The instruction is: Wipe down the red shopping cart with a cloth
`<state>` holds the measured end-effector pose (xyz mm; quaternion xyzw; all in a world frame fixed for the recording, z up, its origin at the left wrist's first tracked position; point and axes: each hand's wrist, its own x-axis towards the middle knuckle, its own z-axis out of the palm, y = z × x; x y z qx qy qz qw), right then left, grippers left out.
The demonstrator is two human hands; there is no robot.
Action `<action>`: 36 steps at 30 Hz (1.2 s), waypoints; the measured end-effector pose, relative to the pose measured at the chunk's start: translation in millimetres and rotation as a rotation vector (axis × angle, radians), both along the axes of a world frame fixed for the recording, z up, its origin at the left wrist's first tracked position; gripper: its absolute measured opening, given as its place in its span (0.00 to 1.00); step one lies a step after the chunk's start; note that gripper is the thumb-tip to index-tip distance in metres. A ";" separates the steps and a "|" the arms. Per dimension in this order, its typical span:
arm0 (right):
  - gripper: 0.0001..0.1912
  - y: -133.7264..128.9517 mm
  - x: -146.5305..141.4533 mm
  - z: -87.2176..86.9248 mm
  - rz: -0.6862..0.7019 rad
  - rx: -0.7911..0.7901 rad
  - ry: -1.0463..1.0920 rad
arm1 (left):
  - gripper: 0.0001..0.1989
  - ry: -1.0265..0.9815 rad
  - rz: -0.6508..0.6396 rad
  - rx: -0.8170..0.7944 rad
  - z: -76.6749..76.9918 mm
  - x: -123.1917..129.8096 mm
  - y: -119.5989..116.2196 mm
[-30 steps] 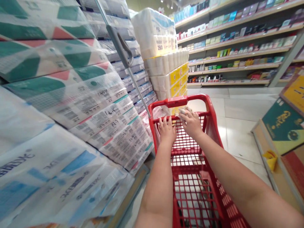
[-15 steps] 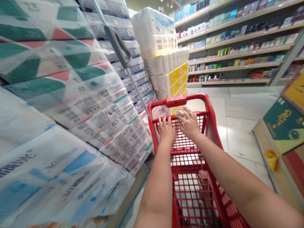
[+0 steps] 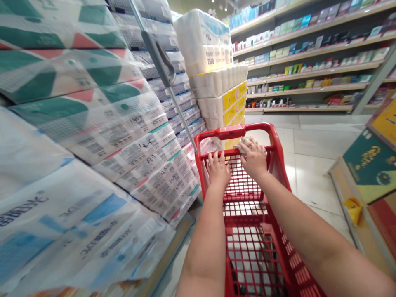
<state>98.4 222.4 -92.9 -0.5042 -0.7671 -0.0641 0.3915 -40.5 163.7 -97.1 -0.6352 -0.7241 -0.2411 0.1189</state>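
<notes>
A red plastic shopping basket [image 3: 280, 165] with lattice walls stands in front of me. My left hand [image 3: 219, 171] lies at its far end, fingers apart and touching the red crossbar and grid. To its right, my right hand [image 3: 254, 161] presses a crumpled, pale, patterned cloth [image 3: 247, 142] against the same crossbar; its fingers partly cover the cloth. Beyond both hands rises the basket's red carry handle [image 3: 230, 131]. A metal rod with a grey grip [image 3: 159, 57] slants up from the basket's left corner; how it is fixed is not clear.
Wrapped paper packs [image 3: 123, 123] are stacked high close on the left, with toilet roll packs [image 3: 213, 74] behind. Shelves of small boxes and bottles [image 3: 303, 68] line the back. Cartons [image 3: 371, 161] sit on a low wooden stand [image 3: 340, 177] at right. Pale tiled floor [image 3: 312, 140] lies between.
My right hand has slid slightly to the right along the crossbar with the cloth. My left hand stays almost where it was. The whole view has shifted a little.
</notes>
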 end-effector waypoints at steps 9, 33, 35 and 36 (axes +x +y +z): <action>0.45 -2.0 -12.7 0.2 0.534 -0.167 0.242 | 0.25 0.007 -0.369 0.064 20.4 10.8 -1.0; 0.39 -3.8 -22.4 -12.1 0.247 -0.181 -0.188 | 0.34 -0.092 -0.130 0.172 8.6 0.2 4.5; 0.38 -4.3 -23.1 -11.9 0.209 -0.185 -0.203 | 0.35 -0.068 -0.296 0.162 7.2 -0.1 5.6; 0.37 -4.4 -23.1 -11.9 0.199 -0.179 -0.204 | 0.35 -0.038 -0.343 0.142 6.5 -0.4 5.7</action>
